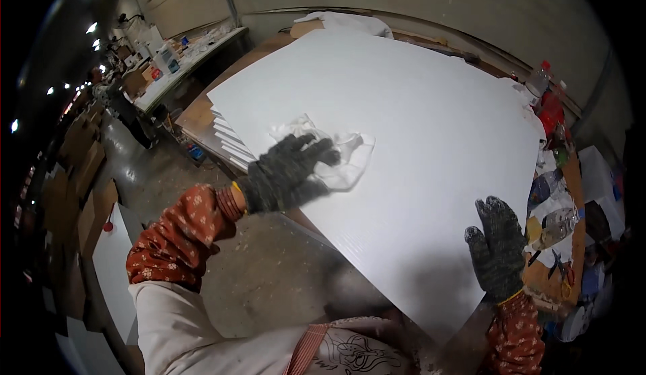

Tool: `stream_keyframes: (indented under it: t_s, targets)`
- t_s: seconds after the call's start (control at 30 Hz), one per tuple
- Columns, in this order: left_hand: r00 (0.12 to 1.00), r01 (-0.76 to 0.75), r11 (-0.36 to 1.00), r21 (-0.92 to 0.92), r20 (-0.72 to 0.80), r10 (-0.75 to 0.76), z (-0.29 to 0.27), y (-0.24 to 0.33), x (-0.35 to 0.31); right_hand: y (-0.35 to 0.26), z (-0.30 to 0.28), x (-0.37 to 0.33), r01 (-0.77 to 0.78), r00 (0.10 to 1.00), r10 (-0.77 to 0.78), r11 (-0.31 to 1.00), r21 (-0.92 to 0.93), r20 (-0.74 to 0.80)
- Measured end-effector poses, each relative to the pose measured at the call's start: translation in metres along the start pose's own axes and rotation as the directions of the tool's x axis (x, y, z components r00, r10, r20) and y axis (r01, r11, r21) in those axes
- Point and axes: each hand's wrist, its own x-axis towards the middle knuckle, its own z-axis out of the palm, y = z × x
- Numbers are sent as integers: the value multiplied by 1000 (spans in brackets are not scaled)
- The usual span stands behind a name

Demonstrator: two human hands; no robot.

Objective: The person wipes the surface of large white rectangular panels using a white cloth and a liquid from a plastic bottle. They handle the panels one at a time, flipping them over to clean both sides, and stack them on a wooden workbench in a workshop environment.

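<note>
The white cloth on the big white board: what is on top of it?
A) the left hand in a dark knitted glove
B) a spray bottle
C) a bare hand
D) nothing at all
A: the left hand, in a dark grey knitted glove, lies pressed on the crumpled white cloth on the white board, while the gloved right hand rests flat near the board's edge.

A brown wooden workbench (pixel 195 114) is carrying a stack of large white flat boards (pixel 417 139), their stepped edges showing at the left corner. Along the bench's right edge, a clutter of small items is lying beside the stack, among them a clear plastic bottle with a red cap (pixel 538 79). At the far end, a folded white cloth (pixel 350 22) is sitting behind the boards.
</note>
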Motion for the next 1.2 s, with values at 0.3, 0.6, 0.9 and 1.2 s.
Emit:
stream_keyframes:
  t_s: [0.3, 0.6, 0.9, 1.2]
  targets:
    - [742, 666, 727, 170, -48, -668, 7, -123, -36, 9, 18, 5, 20, 918, 37, 990, 140, -394]
    - [773, 622, 708, 334, -119, -623, 9, -109, -11, 117, 42, -65, -319, 609, 372, 923, 214, -700]
    - [838, 539, 830, 144, -193, -510, -37, -10, 60, 291, 48, -41, -597, 543, 774, 628, 499, -325]
    - [848, 528, 799, 287, -137, -511, -39, -27, 5, 414, 124, -34, -400, 781, 563, 783, 476, -270]
